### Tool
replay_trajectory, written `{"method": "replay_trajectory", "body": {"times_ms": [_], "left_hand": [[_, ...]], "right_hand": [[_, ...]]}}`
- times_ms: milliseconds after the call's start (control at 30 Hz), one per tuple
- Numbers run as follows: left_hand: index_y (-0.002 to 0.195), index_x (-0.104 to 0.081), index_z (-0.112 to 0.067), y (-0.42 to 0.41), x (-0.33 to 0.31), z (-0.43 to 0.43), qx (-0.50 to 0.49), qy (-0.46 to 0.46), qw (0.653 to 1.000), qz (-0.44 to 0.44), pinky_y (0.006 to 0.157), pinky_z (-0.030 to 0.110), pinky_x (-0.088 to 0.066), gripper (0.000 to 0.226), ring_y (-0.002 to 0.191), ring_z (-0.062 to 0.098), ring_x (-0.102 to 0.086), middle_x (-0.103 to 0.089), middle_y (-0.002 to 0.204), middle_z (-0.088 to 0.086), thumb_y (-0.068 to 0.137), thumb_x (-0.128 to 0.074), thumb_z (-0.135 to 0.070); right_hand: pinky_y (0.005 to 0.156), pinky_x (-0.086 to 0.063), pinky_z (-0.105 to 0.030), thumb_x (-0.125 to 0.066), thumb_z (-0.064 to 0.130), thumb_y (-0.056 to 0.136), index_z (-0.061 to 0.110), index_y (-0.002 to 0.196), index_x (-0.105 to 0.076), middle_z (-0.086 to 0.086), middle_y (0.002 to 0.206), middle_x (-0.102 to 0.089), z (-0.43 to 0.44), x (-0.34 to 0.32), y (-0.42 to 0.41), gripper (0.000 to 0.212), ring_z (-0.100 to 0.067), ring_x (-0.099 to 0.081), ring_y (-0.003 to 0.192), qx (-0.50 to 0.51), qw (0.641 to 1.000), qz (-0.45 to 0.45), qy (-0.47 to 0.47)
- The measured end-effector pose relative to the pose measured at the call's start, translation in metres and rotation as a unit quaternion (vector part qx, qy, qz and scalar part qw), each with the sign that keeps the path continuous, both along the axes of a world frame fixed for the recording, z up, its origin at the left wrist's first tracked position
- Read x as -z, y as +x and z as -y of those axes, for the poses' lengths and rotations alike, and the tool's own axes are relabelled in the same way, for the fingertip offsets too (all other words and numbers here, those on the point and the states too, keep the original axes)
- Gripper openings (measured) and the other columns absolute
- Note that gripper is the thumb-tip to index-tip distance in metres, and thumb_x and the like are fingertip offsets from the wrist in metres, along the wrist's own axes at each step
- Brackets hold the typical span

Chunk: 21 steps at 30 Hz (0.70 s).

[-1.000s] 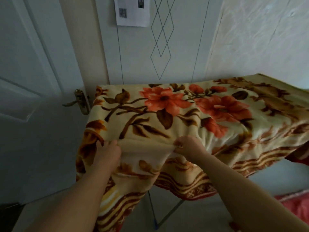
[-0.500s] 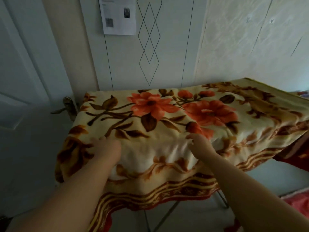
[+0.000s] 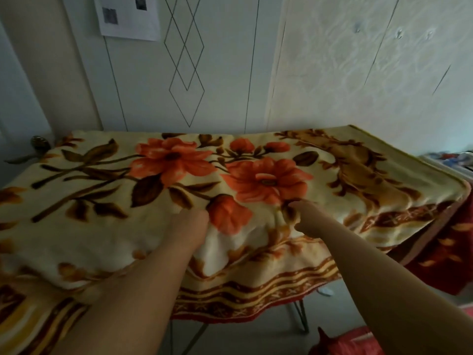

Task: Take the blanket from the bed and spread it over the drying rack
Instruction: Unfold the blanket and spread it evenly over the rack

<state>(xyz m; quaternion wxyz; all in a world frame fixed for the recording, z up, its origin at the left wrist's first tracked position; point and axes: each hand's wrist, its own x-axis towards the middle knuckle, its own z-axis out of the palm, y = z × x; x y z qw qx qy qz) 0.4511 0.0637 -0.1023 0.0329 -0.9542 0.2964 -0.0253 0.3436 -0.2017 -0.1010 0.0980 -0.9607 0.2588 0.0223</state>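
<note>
Pretty much done: the blanket (image 3: 179, 190) is already draped over the drying rack (image 3: 299, 316). Left hand (image 3: 189, 226) and right hand (image 3: 304, 216) rest on top; finger positions can't be made out. Probably just smoothing left.

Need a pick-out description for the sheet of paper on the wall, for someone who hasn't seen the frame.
Start at the cream floral blanket spread across the middle, then look up at the pale wall panel behind it. The paper sheet hangs at the top left of the frame, left of the thin diamond line pattern. It is the only flat white sheet there, with small dark printed squares.
</note>
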Motion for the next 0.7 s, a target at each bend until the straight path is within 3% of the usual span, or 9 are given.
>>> {"method": "replay_trajectory", "body": {"times_ms": [167,333,467,600,700], "left_hand": [[0.107,-0.06,-0.014,-0.011,0.008,0.026,-0.029,0.007,0.999,0.042,0.084,0.035,-0.046,0.027,0.107,0.026,-0.057,-0.06,0.113,0.007,0.095,-0.038,-0.007],[0.109,-0.062,-0.013,-0.008,0.009,0.033,-0.026,0.018,0.998,0.05,0.085,0.034,-0.046,0.029,0.108,0.026,-0.056,-0.059,0.114,0.008,0.094,-0.039,-0.005],[0.111,-0.059,-0.012,-0.01,0.011,0.036,-0.028,0.005,0.997,0.067,0.087,0.032,-0.045,0.027,0.11,0.024,-0.054,-0.056,0.117,0.007,0.095,-0.039,-0.005],[0.112,-0.056,-0.013,-0.024,0.015,0.032,-0.028,-0.013,0.998,0.051,0.085,0.03,-0.045,0.025,0.111,0.022,-0.053,-0.054,0.118,0.005,0.094,-0.04,-0.004],[0.113,-0.054,-0.014,-0.034,0.022,0.028,-0.009,0.006,1.0,0.026,0.086,0.029,-0.045,0.026,0.111,0.021,-0.052,-0.053,0.12,0.004,0.092,-0.045,-0.003]], "right_hand": [[0.1,-0.045,-0.037,-0.066,0.018,0.085,0.028,0.144,-0.04,-0.004,0.143,-0.045,0.028,0.019,0.003,0.066,-0.027,-0.045,0.129,-0.022,0.999,0.011,0.038],[0.085,-0.049,-0.036,-0.058,0.017,0.088,0.031,0.124,-0.057,0.003,0.124,-0.053,0.036,0.028,0.009,0.039,-0.024,-0.05,0.116,-0.034,0.996,0.071,-0.038],[0.068,-0.038,-0.03,-0.05,0.013,0.091,0.022,0.107,-0.062,0.0,0.109,-0.057,0.033,0.03,0.01,0.022,-0.023,-0.055,0.102,-0.034,0.992,0.084,-0.084],[0.073,-0.04,-0.028,-0.046,0.018,0.094,0.02,0.108,-0.059,0.003,0.102,-0.06,0.041,0.03,-0.013,0.019,-0.021,-0.059,0.097,-0.022,0.995,0.091,-0.046],[0.079,-0.038,-0.028,-0.047,0.024,0.095,0.019,0.112,-0.059,0.001,0.109,-0.061,0.053,0.034,-0.039,0.02,-0.021,-0.059,0.103,-0.034,0.996,0.064,-0.059]]}}
